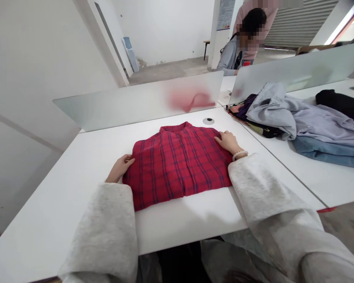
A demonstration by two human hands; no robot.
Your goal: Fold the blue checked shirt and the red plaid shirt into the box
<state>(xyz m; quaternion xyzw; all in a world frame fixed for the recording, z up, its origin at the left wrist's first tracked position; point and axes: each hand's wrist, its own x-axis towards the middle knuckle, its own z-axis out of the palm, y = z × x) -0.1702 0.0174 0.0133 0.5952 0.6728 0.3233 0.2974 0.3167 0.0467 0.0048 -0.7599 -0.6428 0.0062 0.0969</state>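
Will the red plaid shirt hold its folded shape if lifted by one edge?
Probably not: the red plaid cloth shirt looks soft and floppy, its folded edges slightly rumpled. It seems light for its size, and may slide easily on the smooth white table.

A frosted divider point(106, 106) stands along the far edge of the desk point(188, 220), with a round cable grommet point(208, 121) just before it. On the next desk point(306, 181) lies a heap of clothes: a crumpled pale blue shirt point(301, 116) over denim point(327, 153), a black garment point(342, 102) beside it. Beyond the dividers, a person in a grey-blue jacket point(231, 59) leans close to another in pink point(253, 15).
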